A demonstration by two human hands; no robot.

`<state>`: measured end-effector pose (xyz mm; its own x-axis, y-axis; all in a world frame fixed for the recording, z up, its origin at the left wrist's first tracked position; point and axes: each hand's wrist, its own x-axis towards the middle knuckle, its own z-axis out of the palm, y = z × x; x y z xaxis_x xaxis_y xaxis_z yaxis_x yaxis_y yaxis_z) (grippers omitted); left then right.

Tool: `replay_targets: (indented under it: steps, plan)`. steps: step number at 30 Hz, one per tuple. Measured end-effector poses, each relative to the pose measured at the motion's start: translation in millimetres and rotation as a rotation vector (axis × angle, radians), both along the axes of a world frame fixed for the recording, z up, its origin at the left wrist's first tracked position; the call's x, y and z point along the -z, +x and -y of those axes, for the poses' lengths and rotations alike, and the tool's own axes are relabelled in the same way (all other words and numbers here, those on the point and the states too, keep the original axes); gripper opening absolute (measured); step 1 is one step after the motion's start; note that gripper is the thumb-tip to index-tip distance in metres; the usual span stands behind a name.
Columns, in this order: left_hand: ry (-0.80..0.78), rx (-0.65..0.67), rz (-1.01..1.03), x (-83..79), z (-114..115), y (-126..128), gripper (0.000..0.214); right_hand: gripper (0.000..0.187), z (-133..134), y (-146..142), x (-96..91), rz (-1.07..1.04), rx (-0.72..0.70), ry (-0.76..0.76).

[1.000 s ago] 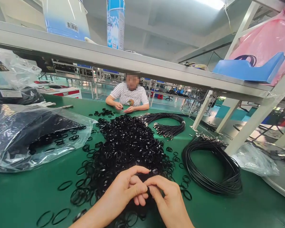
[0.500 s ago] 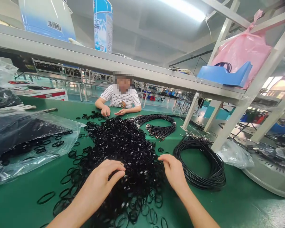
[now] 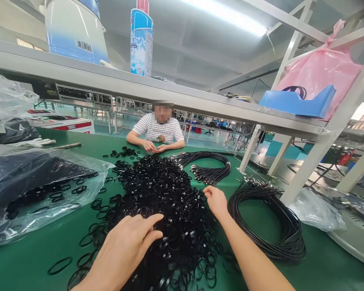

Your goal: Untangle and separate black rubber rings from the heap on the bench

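Note:
A big heap of black rubber rings [image 3: 164, 194] lies on the green tabletop. My left hand [image 3: 130, 238] hovers over the near left side of the heap, thumb and index finger parted with a gap between them and nothing seen in it. At the heap's right edge is my right hand [image 3: 216, 202], its fingers curled together in a pinch. Whatever those fingertips hold, if anything, is too small or hidden to make out. Just right of my right hand lies a large coil of black cables [image 3: 268, 220], touching neither hand.
A clear plastic bag [image 3: 87, 190] with black rings lies at the left. Across the table sits a person [image 3: 160, 131] with both hands together. Behind the heap rests a smaller cable bundle [image 3: 214, 161]. A metal shelf [image 3: 182, 91] crosses above, bearing a spray can [image 3: 141, 48] and a blue tray [image 3: 300, 101].
My left thumb and index finger have spread wider. My right hand has moved farther from me along the heap's edge, its fingers more curled. The other person's hands have come together.

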<state>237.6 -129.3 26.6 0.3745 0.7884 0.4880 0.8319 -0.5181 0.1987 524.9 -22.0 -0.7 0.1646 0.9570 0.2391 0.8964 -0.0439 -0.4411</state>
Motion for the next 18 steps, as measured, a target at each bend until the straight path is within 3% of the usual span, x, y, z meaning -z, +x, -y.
replay_targets:
  steps: [5, 9, 14, 18]
  plan:
    - [0.053, 0.023, 0.006, -1.5, 4, 4, 0.032, 0.023, -12, -29, -13.7, -0.130, -0.182, 0.039]
    - [0.031, 0.047, 0.060, -1.7, 5, 1, 0.029, 0.018, -11, -36, -17.8, -0.319, -0.201, 0.044]
    - [-0.085, 0.039, 0.208, -7.8, 5, 4, 0.026, 0.016, 29, -31, -26.4, -0.674, -0.260, 0.008]
    - [-0.283, 0.089, 0.356, -19.1, 5, 21, 0.025, 0.020, 74, -42, -34.1, -0.910, -0.373, -0.047]
